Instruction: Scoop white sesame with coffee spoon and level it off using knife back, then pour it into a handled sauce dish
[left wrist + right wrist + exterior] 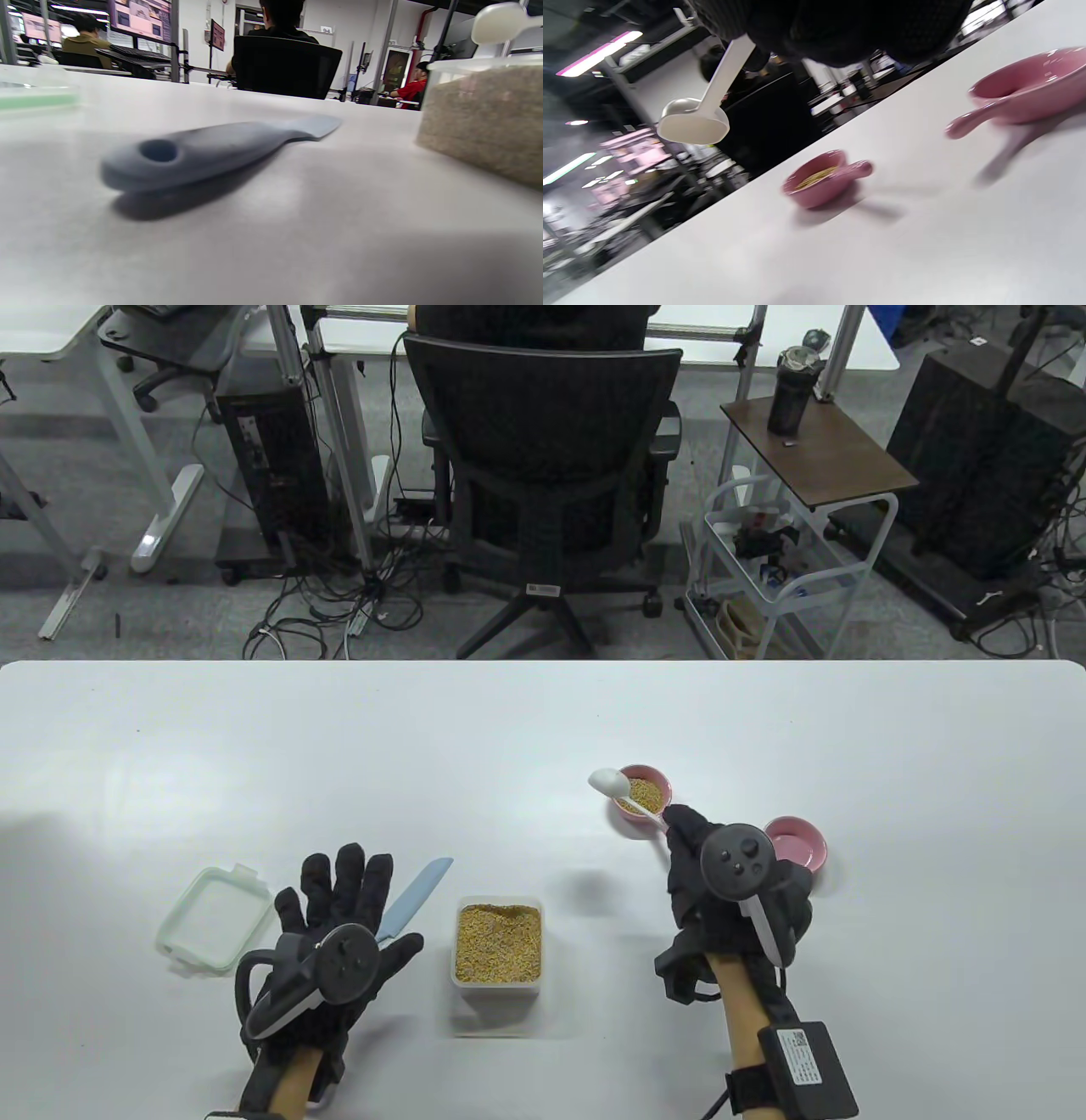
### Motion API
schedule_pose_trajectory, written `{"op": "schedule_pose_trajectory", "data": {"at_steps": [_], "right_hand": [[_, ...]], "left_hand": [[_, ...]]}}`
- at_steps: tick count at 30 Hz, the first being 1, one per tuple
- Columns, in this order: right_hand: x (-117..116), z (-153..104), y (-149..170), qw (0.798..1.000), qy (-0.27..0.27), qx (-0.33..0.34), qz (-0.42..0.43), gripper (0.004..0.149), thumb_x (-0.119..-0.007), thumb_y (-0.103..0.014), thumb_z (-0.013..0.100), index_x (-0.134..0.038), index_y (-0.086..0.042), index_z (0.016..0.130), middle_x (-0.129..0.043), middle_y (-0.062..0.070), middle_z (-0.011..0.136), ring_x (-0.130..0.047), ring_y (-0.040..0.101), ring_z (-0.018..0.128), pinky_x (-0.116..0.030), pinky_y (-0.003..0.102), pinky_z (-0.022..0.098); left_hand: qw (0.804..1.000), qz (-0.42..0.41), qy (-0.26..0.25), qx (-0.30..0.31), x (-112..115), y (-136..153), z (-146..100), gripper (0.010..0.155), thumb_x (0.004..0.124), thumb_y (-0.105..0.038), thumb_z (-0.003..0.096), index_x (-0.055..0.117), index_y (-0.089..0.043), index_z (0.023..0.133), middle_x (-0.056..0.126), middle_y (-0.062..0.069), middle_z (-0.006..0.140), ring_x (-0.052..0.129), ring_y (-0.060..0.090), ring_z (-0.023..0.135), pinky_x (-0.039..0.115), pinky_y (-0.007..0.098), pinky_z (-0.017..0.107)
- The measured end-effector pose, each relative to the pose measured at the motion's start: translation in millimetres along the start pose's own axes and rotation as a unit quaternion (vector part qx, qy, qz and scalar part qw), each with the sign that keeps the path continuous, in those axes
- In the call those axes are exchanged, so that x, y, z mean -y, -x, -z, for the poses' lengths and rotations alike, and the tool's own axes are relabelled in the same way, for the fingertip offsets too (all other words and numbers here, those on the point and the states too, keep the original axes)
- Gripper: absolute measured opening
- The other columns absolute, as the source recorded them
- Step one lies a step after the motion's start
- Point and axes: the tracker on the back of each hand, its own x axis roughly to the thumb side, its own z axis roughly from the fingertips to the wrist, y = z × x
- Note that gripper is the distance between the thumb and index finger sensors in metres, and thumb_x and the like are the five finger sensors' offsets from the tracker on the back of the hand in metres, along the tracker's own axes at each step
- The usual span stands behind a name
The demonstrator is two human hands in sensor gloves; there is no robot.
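Step in hand, by the look of it: bringing the emptied spoon (612,785) back from the dish (645,793), which already holds sesame. Best kept level and steered wide of the dish rim toward the tub (498,943). Right hand (721,882) pinches the white spoon handle, bowl raised above the worktop (254,746). Left hand (339,929) flat, fingers spread, over the pale blue knife (414,897). Tub nearly full of tan seed.

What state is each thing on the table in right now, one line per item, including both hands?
Sesame container: open, nearly full.
Lid: off, lying flat on the table.
Knife: flat on the table, not gripped.
Spoon: held up, bowl looks empty.
Far sauce dish: holds sesame.
Near sauce dish: looks empty.
Left hand: fingers straight.
Right hand: grips the spoon handle.
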Motion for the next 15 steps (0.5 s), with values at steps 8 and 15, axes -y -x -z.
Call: {"op": "schedule_pose_trajectory", "data": {"at_steps": [8,15], "right_hand": [[-15,-40,-20,0.989,-0.043,0.138,-0.014,0.040,-0.068,-0.036,0.060,-0.080,-0.029,0.098,-0.091,-0.001,0.070,-0.091,0.017,0.049,-0.081,0.045,0.046],[-38,-62,-40,0.965,-0.060,0.233,-0.099,0.040,-0.069,-0.037,0.059,-0.081,-0.029,0.096,-0.091,-0.002,0.068,-0.092,0.017,0.048,-0.081,0.045,0.046]], "left_hand": [[0.996,-0.047,0.021,0.069,3,-19,6,0.098,0.050,-0.075,0.0492,0.012,-0.026,0.124,0.019,0.008,0.134,0.016,0.049,0.118,0.028,0.069,0.081],[0.990,-0.073,0.072,0.099,11,-31,16,0.103,0.058,-0.076,0.0457,0.015,-0.026,0.125,0.023,0.006,0.135,0.019,0.048,0.120,0.030,0.069,0.081]]}}
